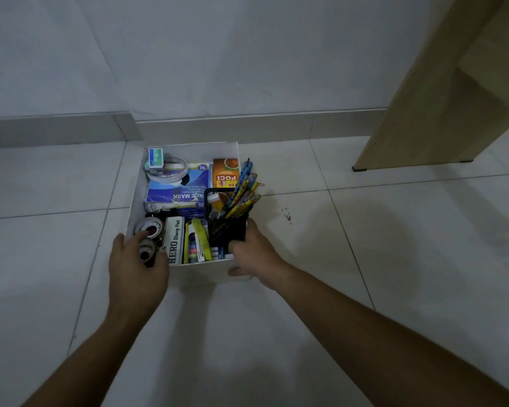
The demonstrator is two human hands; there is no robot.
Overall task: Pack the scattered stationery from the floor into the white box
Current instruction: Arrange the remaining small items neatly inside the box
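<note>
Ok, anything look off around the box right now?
Two things: the pencils in the black mesh holder lean right, tips past the white box wall, and small dark spots mark the floor tile right of it.

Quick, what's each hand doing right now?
Left hand: holding a small dark tape roll.
Right hand: gripping the black pencil holder in the white box.

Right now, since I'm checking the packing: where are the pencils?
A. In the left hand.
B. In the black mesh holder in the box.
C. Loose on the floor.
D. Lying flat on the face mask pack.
B: the pencils stand bunched in the black mesh holder, at the near right corner of the white box.
</note>
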